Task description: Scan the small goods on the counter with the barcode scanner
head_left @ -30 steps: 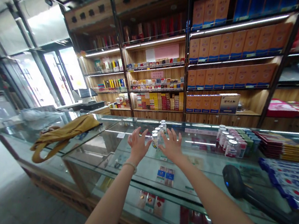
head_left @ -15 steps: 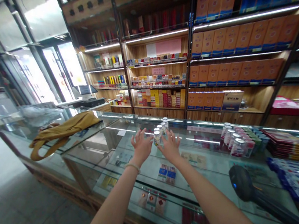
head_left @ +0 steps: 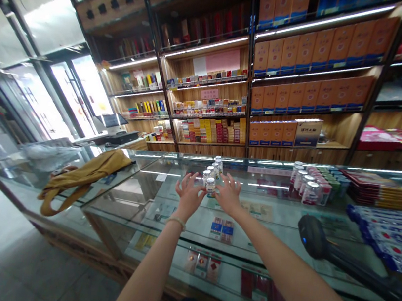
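Note:
Several small white-capped bottles (head_left: 210,185) stand in a short row on the glass counter (head_left: 175,201). My left hand (head_left: 190,195) is at the left side of the nearest bottle, its thumb and a finger by the bottle's base and the other fingers spread. On the right side of the same bottle is my right hand (head_left: 227,194), fingers apart and raised, fingertips close to the glass. Neither hand is wrapped round a bottle; whether the fingertips touch it is too small to tell.
A black scanner (head_left: 312,238) lies at the right, near blue-white packets (head_left: 391,237), stacked red boxes (head_left: 371,189) and rows of bottles (head_left: 310,191). A mustard bag (head_left: 89,172) rests on the left counter. Stocked shelves (head_left: 209,117) stand behind.
The nearest bottle now stands slightly apart from the row, nearer to me and between my hands. The view has shifted a little to the right.

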The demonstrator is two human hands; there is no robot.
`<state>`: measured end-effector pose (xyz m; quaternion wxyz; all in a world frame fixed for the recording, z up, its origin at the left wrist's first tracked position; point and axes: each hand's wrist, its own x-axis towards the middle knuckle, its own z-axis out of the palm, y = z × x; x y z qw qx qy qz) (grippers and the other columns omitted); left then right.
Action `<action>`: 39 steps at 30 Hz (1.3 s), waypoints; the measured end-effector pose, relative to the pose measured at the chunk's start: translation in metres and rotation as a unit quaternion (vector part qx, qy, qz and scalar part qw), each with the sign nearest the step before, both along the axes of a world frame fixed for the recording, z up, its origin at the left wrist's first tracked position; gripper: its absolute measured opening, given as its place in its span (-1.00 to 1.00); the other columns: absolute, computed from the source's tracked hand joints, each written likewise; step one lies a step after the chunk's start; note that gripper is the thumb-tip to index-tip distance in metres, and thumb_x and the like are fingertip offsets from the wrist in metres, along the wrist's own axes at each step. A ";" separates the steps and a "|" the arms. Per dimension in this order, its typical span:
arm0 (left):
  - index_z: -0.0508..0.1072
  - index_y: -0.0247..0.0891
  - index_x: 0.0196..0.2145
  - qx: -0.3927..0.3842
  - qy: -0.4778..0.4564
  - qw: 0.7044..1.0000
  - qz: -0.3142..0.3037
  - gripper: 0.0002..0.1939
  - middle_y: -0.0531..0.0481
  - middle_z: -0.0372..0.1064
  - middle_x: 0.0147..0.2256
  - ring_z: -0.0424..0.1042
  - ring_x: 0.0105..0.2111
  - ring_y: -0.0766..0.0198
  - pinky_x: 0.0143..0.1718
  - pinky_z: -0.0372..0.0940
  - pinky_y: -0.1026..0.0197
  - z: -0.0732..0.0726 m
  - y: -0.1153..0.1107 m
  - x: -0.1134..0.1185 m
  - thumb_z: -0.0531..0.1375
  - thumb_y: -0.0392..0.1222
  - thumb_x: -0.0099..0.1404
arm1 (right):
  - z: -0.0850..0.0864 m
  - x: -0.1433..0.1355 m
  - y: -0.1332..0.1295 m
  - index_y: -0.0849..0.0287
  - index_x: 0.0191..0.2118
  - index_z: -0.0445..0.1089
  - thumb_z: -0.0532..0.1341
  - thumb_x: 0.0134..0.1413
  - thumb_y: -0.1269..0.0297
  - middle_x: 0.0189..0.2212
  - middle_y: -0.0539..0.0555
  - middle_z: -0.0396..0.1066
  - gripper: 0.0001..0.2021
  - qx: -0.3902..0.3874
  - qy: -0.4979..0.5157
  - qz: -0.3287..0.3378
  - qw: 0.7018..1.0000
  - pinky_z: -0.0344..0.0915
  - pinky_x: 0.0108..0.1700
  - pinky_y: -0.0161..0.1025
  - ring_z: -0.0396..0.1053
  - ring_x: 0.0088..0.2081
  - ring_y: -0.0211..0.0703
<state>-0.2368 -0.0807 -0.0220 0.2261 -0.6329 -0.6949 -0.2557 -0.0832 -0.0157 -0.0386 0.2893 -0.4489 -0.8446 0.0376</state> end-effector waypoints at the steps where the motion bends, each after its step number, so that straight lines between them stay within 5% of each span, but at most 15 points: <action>1: 0.63 0.01 -0.33 -0.003 0.003 1.000 -0.002 -0.91 0.00 0.21 0.30 0.02 0.35 -0.08 0.30 -0.22 -0.35 0.001 0.000 0.001 0.29 -0.11 0.26 | 0.002 0.002 -0.001 0.03 -0.03 0.53 0.19 0.23 0.17 0.39 0.13 0.03 -0.74 -0.003 -0.003 0.003 1.000 -0.19 0.32 0.31 -0.19 0.40 0.19; 9: 0.63 0.00 -0.36 0.030 0.009 0.999 -0.033 -0.96 0.01 0.21 0.30 0.05 0.33 -0.09 0.31 -0.23 -0.35 0.018 0.006 0.018 0.33 -0.10 0.21 | 0.032 0.032 -0.002 -0.02 -0.09 0.56 0.23 0.21 0.17 0.39 0.07 0.06 -0.79 0.020 -0.010 0.011 1.000 -0.27 0.34 0.24 -0.19 0.41 0.12; 18: 0.62 -0.01 -0.34 0.068 -0.013 0.992 -0.106 -0.95 -0.03 0.19 0.31 0.04 0.34 -0.09 0.29 -0.18 -0.39 0.051 0.017 0.077 0.32 -0.14 0.25 | 0.064 0.103 0.005 -0.06 -0.07 0.57 0.28 0.19 0.14 0.38 0.10 0.08 -0.78 0.065 0.005 -0.005 0.998 -0.21 0.31 0.31 -0.16 0.40 0.17; 27: 0.61 -0.06 -0.35 0.086 -0.029 0.978 -0.188 -0.95 -0.09 0.18 0.30 0.03 0.33 -0.10 0.29 -0.17 -0.41 0.051 0.045 0.145 0.31 -0.14 0.26 | 0.063 0.182 0.014 -0.08 -0.06 0.57 0.26 0.20 0.17 0.35 0.12 0.14 -0.78 0.098 0.025 -0.043 0.994 -0.13 0.28 0.35 -0.08 0.37 0.21; 39: 0.60 -0.06 -0.31 0.113 -0.063 0.961 -0.246 -0.94 -0.06 0.21 0.29 0.05 0.32 -0.09 0.31 -0.15 -0.38 0.049 0.080 0.219 0.29 -0.13 0.28 | 0.058 0.254 0.031 -0.03 -0.13 0.59 0.26 0.19 0.12 0.35 0.12 0.14 -0.79 0.136 0.061 -0.104 0.983 -0.11 0.28 0.30 -0.07 0.37 0.22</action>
